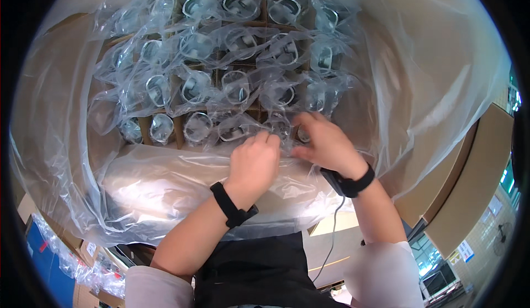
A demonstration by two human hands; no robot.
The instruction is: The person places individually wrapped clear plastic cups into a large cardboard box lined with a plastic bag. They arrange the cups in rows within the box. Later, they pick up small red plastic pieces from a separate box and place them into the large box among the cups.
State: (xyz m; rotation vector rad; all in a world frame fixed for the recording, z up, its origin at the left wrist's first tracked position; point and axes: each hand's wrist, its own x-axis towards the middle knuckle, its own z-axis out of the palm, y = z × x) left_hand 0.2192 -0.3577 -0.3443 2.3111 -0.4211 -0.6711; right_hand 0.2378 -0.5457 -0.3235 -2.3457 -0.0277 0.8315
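Rows of shiny round metal parts (197, 87), each in a clear plastic bag, stand in the cells of a brown cardboard divider (178, 131). My left hand (254, 163) is closed at the near row, its bent fingers pinching the clear plastic bag (274, 124) there; the fingertips are partly hidden. Just right of it, my right hand (327, 145) has thumb and fingers apart. They reach around a metal part (303, 134) in the near right cell, without a visible grip on it. Both wrists wear black straps.
A large cardboard box lined with a clear plastic sheet (436, 87) surrounds the divider. The sheet bunches over the near wall (165, 183). A thin cable (334, 228) hangs from my right wrist strap. More plastic bags (91, 266) lie at lower left, beside a blue surface (47, 266).
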